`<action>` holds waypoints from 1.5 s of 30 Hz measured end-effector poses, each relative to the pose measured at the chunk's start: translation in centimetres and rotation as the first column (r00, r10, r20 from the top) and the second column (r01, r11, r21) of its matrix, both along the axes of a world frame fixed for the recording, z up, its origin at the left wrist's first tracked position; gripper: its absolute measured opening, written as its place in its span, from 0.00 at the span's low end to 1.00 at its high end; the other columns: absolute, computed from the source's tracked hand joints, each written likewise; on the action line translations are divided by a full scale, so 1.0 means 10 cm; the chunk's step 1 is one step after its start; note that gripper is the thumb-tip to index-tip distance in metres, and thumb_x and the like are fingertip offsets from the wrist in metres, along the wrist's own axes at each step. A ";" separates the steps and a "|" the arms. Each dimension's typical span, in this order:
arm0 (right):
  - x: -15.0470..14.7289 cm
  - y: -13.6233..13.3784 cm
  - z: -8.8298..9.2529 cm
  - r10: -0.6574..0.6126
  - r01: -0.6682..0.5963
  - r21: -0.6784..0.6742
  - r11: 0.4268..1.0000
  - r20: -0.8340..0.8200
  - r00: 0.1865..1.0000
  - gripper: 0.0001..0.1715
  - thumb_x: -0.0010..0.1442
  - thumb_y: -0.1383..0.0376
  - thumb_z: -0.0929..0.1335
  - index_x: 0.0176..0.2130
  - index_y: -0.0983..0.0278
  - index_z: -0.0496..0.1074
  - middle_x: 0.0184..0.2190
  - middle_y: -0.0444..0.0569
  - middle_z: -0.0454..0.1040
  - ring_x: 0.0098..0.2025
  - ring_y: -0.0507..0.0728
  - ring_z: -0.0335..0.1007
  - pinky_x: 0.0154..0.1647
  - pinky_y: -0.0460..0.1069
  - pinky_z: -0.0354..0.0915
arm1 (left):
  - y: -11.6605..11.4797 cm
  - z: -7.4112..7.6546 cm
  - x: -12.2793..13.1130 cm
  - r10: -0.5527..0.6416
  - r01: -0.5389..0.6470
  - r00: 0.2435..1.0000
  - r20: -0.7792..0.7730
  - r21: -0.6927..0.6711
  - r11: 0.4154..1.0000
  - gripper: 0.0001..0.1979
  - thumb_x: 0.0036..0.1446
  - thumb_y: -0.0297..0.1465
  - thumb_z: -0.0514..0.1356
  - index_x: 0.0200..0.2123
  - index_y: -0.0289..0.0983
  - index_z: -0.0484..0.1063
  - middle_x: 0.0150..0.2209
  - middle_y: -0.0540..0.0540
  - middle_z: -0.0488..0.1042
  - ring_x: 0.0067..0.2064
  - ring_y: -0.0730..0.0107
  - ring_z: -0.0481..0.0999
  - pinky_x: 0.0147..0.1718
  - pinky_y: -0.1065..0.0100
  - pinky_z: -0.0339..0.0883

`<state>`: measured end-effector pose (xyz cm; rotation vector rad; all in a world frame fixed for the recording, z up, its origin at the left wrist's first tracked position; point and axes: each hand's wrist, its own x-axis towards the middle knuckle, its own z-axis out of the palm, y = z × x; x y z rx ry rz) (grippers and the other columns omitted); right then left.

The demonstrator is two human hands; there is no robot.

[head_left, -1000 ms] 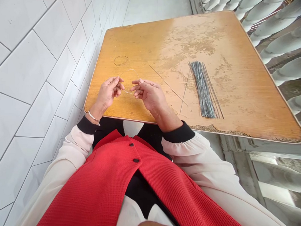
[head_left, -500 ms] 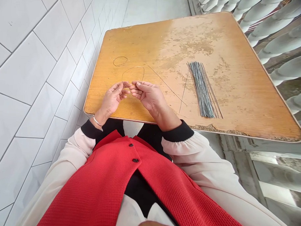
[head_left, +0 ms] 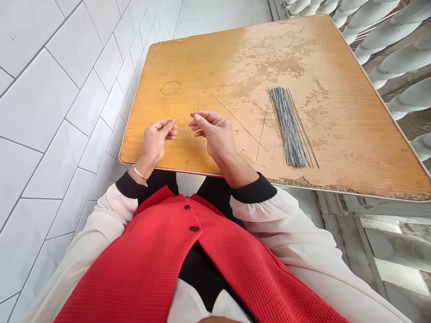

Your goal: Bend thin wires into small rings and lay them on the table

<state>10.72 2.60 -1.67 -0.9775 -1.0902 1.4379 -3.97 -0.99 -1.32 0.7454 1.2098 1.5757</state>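
Above the near edge of the wooden table top (head_left: 275, 55), the left hand (head_left: 158, 139) and right hand (head_left: 213, 135) curl their fingers, thumbs pinched inward, toward the ends of a thin bent wire (head_left: 183, 101) arching between them, though any actual grip is too fine to tell.

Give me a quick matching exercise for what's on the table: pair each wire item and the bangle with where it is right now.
Items:
1. Small wire ring
2. Bundle of wires
3. Metal bangle
4. Arched wire

Places:
A. On the wooden tabletop, right of the right hand
B. Around the left wrist
C. Curving above the fingers of the right hand and the left hand
D. On the tabletop, beyond the left hand

Pairs: 1-D, 2-A, 3-B, 4-C
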 end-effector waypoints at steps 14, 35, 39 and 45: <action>0.03 0.00 0.05 0.110 -0.116 -0.108 0.987 -0.060 0.992 0.13 0.60 0.56 0.76 0.34 0.62 0.76 0.28 0.43 0.78 0.26 0.46 0.72 0.29 0.41 0.69 | -0.01 0.08 -0.10 -0.085 0.084 0.995 -0.049 -0.016 0.996 0.05 0.59 0.24 0.67 0.30 0.35 0.77 0.24 0.55 0.74 0.22 0.87 0.70 0.25 0.78 0.63; 0.03 0.05 0.06 0.071 -0.090 -0.151 0.984 -0.128 0.989 0.13 0.63 0.55 0.73 0.33 0.61 0.74 0.27 0.43 0.76 0.27 0.47 0.71 0.31 0.43 0.69 | -0.02 0.05 -0.10 -0.155 0.155 0.984 -0.089 -0.001 0.988 0.04 0.60 0.22 0.65 0.33 0.35 0.77 0.23 0.56 0.74 0.22 0.87 0.70 0.24 0.79 0.62; 0.02 0.00 0.05 0.070 -0.073 -0.099 0.992 -0.036 0.997 0.23 0.61 0.44 0.71 0.36 0.60 0.75 0.31 0.46 0.78 0.31 0.50 0.75 0.33 0.45 0.71 | -0.01 0.06 -0.10 -0.106 0.106 0.990 -0.095 -0.005 0.994 0.03 0.59 0.25 0.67 0.32 0.35 0.77 0.24 0.55 0.75 0.23 0.87 0.71 0.26 0.78 0.64; 0.03 0.00 0.01 0.060 -0.061 -0.070 0.996 -0.018 0.998 0.14 0.61 0.53 0.74 0.32 0.61 0.76 0.27 0.44 0.77 0.26 0.47 0.69 0.27 0.42 0.65 | -0.01 0.06 -0.11 -0.115 0.114 0.991 -0.075 -0.012 0.993 0.03 0.59 0.24 0.67 0.34 0.34 0.76 0.25 0.54 0.76 0.24 0.85 0.73 0.26 0.78 0.65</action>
